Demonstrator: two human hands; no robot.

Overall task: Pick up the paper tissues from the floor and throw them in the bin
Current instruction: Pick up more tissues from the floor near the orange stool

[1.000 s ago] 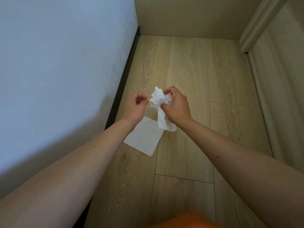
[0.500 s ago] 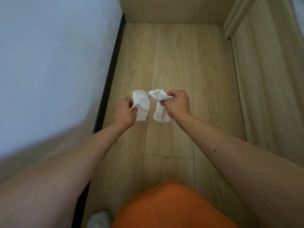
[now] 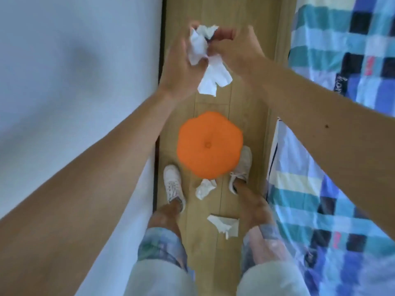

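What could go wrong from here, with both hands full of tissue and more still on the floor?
1. A loose flap of the held tissues hangs below the left hand and right hand; a slack grip could drop it.
2. The crumpled tissue and the flat tissue lie between the shoes, so a step might tread on them.
3. The orange round object sits close to the feet, a likely trip point.
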